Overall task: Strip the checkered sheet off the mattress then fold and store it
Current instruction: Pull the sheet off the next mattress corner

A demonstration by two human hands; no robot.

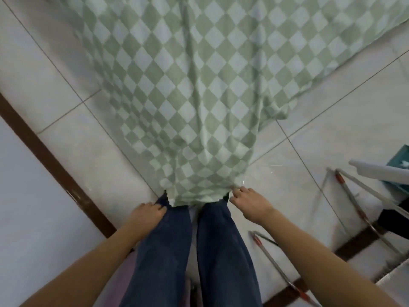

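You're pinching the near corner of the checkered sheet (199,96) with your right hand (250,202) while it's lying spread across the tiled floor (321,134) at your feet, your left hand (148,213) curling beside its other corner, grip impossible to tell.

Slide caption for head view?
Right hand pinches one corner of checkered sheet, left hand at the other; rest trails over tiled floor.
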